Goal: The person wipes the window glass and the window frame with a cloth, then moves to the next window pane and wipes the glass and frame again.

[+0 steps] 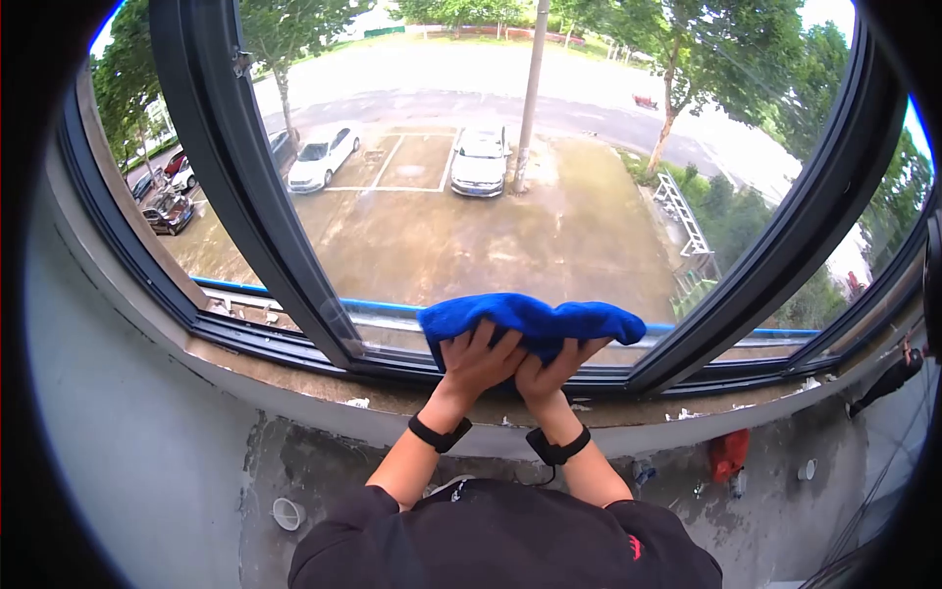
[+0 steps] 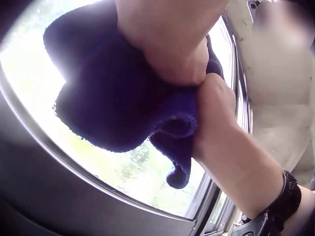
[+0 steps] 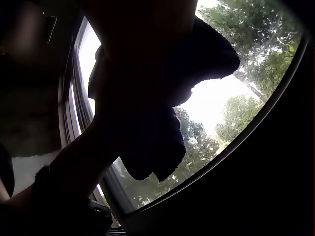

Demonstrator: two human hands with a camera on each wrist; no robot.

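Note:
A blue cloth (image 1: 530, 312), fuzzy and bunched into folds, lies against the lower part of the window pane (image 1: 559, 236). Both hands press on it side by side, their wrists close together. My left hand (image 1: 481, 355) spreads its fingers upward over the cloth's left half. On the right half, my right hand (image 1: 555, 371) reaches out with its fingers toward the right. Loose folds of the cloth (image 2: 110, 98) hang past the hands in the left wrist view. The right wrist view is dark, with the cloth (image 3: 152, 147) mostly a silhouette; fingertips are hidden there.
Dark window frame bars (image 1: 245, 177) stand left and right of the pane. Below runs a dusty sill (image 1: 412, 389) with white scraps. On the floor are a red bag (image 1: 728, 455) and a white container (image 1: 287, 513). A person (image 1: 888, 381) is at the far right. Parked cars (image 1: 480, 162) show outside.

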